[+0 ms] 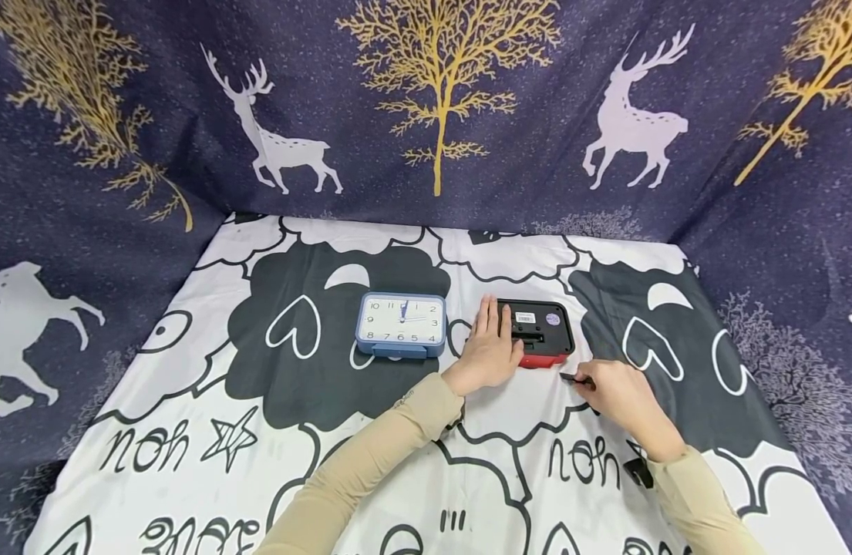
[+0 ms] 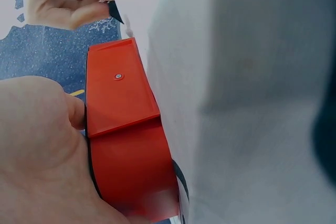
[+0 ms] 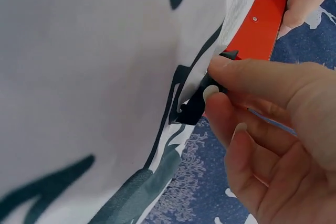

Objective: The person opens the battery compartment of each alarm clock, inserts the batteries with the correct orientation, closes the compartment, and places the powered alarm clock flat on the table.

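Observation:
A red alarm clock (image 1: 557, 343) lies face down on the patterned cloth, its black back up with a label and a round purple sticker. Near the middle of that back a dark battery compartment (image 1: 530, 337) shows uncovered. My left hand (image 1: 491, 353) rests on the left part of the back, fingers stretched toward the far edge and thumb by the compartment. Just right of the clock's near edge, my right hand (image 1: 621, 395) pinches a small black battery cover (image 3: 195, 107) between thumb and fingers, low over the cloth. The clock's red side (image 2: 123, 93) faces me.
To the left a blue alarm clock (image 1: 401, 327) lies with its white dial up. The black-and-white cloth (image 1: 273, 478) covers the table. Dark blue curtains (image 1: 481, 193) with deer and trees close in the back and both sides.

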A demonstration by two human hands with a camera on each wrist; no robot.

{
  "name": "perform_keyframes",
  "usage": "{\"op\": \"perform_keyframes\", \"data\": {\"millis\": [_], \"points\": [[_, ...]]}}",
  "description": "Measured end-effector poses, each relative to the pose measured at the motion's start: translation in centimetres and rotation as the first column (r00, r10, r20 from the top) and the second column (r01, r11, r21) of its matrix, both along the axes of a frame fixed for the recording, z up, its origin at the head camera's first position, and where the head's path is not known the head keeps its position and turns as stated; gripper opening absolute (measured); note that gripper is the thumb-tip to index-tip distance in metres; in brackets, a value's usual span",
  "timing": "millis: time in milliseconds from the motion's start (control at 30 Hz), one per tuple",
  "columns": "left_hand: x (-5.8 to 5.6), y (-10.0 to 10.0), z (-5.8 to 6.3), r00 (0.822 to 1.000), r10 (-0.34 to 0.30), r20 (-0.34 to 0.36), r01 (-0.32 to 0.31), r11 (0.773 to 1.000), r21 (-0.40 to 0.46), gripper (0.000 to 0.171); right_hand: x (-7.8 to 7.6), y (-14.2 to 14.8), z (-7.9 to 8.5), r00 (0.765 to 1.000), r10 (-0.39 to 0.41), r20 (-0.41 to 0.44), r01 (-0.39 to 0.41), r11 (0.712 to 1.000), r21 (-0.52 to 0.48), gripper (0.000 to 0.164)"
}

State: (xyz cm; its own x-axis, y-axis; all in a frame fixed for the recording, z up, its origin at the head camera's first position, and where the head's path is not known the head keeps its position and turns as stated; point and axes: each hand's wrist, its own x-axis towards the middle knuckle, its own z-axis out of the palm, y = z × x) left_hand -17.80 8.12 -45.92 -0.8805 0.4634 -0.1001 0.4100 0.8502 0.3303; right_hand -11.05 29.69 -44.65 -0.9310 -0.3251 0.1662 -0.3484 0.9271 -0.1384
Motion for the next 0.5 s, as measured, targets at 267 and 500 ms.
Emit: {"op": "perform_keyframes", "data": {"millis": [267, 500], "points": [[-0.03, -0.05, 0.05, 1.000, -0.003, 0.008, 0.003, 1.000, 0.009, 0.064, -0.01, 0.03, -0.13, 1.000, 0.008, 0.001, -0.008, 1.000, 0.008, 0.022], [-0.08, -0.05, 0.06, 1.000, -0.006, 0.002, 0.006, 1.000, 0.012, 0.064, -0.01, 0.26, -0.31, 1.000, 0.020, -0.014, -0.020, 1.000, -0.003, 0.018]]}}
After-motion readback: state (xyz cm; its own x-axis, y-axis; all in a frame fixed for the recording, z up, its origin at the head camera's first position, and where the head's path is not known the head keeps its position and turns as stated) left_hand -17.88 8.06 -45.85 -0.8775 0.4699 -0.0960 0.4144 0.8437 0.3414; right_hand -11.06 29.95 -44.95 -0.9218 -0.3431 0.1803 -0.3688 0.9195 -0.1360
